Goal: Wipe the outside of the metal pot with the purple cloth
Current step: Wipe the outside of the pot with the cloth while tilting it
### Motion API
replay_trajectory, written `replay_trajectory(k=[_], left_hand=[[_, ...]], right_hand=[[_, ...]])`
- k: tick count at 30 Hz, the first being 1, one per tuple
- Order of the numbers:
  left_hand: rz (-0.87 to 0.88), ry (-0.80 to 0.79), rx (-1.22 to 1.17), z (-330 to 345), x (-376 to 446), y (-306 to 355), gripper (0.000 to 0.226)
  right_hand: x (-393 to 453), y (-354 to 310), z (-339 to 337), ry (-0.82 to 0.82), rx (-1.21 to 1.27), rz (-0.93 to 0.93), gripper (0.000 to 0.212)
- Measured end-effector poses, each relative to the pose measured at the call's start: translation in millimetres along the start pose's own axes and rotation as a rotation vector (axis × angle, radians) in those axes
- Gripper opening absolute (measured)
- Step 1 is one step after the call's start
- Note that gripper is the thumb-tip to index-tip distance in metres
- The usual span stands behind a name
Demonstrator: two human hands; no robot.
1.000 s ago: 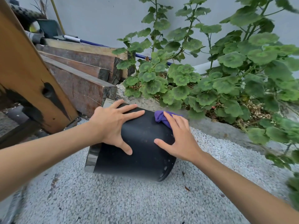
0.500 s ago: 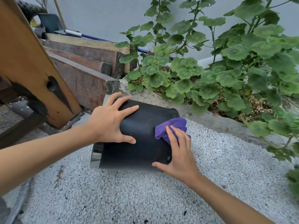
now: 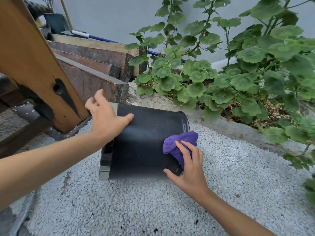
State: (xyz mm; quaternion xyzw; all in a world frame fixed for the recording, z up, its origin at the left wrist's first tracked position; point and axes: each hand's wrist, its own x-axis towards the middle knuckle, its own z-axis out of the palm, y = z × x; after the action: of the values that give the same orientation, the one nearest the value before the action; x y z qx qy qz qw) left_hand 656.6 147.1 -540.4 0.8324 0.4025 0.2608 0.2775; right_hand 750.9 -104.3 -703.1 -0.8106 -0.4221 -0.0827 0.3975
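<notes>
Outdoors, at centre frame, I have the metal pot [image 3: 146, 142] lying on its side on pale gravel [image 3: 136, 206], its long axis running from a bright cut edge at lower left to a flared rim at right, slightly upward across the picture. My right hand [image 3: 189, 169] is pressed on the pot's lower right flank, fingers spread flat over the purple cloth [image 3: 180, 142], which is bunched between palm and wall just short of that rim; it is pinning the cloth more than clenching it. My left hand [image 3: 107, 118] sits on the pot's upper left shoulder, thumb laid along the wall and fingers loose and open over the far side, steadying and grasping nothing. The right hand is the nearer one to the unwiped stretch, which I judge to lie leftward and upward from the cloth along the barrel, so the coming stroke should follow that axis toward the left hand. The pot's skin reads as matt black, smooth and faintly speckled with dust, curved like a drum; the cloth looks soft and thick. Weathered wooden beams [image 3: 88, 65] are stacked at upper left, round-leaved green plants [image 3: 221, 74] fill the upper right behind a rough concrete kerb [image 3: 230, 126].
</notes>
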Motion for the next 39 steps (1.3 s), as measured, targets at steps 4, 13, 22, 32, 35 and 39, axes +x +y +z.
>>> replay_trajectory(k=[4, 13, 22, 32, 35, 39], left_hand=[[-0.011, -0.075, 0.078, 0, -7, 3, 0.091], [0.623, -0.248, 0.371, -8, -57, -32, 0.107], [0.746, -0.424, 0.543, -15, -35, -43, 0.105], [0.588, -0.387, 0.402, 6, -26, -11, 0.09], [0.597, -0.367, 0.39, 13, -28, 3, 0.088], [0.512, -0.271, 0.294, 16, -29, 13, 0.095]], right_hand=[[-2, 6, 1, -0.007, 0.042, 0.03, 0.098], [-2, 16, 0, -0.017, 0.086, 0.078, 0.102], [9, 11, -2, -0.034, 0.089, 0.072, 0.099], [1, 22, -3, 0.001, -0.016, 0.065, 0.08], [-14, 23, 1, 0.055, 0.017, 0.081, 0.063], [-11, 28, -1, 0.051, 0.046, 0.115, 0.062]])
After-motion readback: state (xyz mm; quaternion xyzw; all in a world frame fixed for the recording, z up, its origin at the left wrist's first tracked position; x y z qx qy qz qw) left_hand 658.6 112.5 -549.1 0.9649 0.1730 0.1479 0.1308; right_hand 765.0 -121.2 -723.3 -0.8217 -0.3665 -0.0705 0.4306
